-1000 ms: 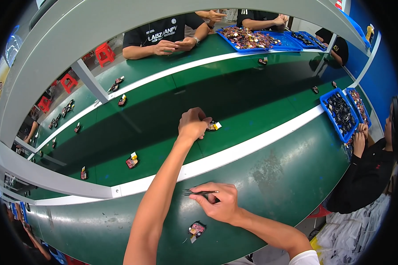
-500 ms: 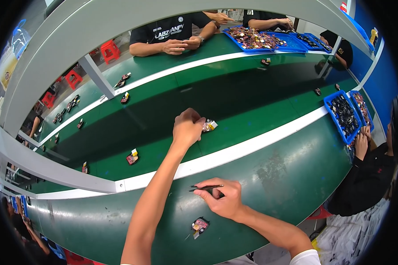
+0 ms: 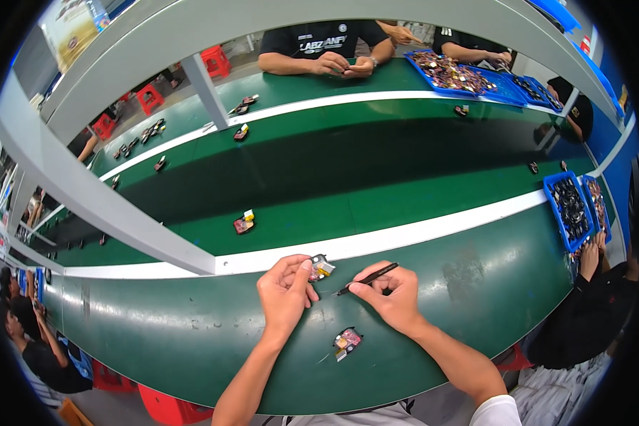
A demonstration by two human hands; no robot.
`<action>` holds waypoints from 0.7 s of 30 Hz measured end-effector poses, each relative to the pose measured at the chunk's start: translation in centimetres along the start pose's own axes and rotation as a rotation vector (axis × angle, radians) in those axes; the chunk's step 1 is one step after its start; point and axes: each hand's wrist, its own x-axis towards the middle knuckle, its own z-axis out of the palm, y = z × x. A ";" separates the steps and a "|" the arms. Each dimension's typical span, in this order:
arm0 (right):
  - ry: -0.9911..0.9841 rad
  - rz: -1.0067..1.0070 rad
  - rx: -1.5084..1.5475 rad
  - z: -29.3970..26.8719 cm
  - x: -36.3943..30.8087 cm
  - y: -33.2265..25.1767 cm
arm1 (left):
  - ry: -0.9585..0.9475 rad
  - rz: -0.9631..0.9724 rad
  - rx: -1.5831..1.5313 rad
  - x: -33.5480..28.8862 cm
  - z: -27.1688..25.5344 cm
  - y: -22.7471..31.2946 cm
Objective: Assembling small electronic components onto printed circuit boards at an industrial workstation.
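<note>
My left hand (image 3: 282, 292) pinches a small electronic unit (image 3: 323, 268) between thumb and fingers, above the near bench by the white rail. The unit has a dark casing, a reddish circuit board and a silver-and-yellow part. In my right hand (image 3: 396, 297) are slim black tweezers (image 3: 370, 277), held like a pen, their tips pointing left toward the unit but apart from it. A second, similar unit (image 3: 348, 341) lies on the green bench between my forearms, with a pale tab toward me.
Beyond the white rail (image 3: 376, 231) runs a green belt with several units, one (image 3: 244, 222) at left. A grey frame post (image 3: 121, 177) slants across the left. Blue trays (image 3: 570, 213) of parts stand at right beside a co-worker's hands. Across the belt, a person handles something small near another blue tray (image 3: 444, 90).
My left hand has drawn back from over the belt to the near bench, bringing the unit with it. My right hand has turned the tweezers so their tips angle down. The whole view has shifted.
</note>
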 end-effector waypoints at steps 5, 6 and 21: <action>-0.030 0.056 0.092 -0.2 -0.4 -0.2 | -0.001 0.042 -0.042 -0.8 0.2 -1.6; -0.034 0.058 0.092 0.0 -0.5 -0.3 | -0.005 0.056 -0.023 -0.9 0.2 -1.8; 0.113 -0.102 -0.216 0.2 -0.8 -0.2 | -0.051 0.216 0.157 -1.5 1.1 -1.9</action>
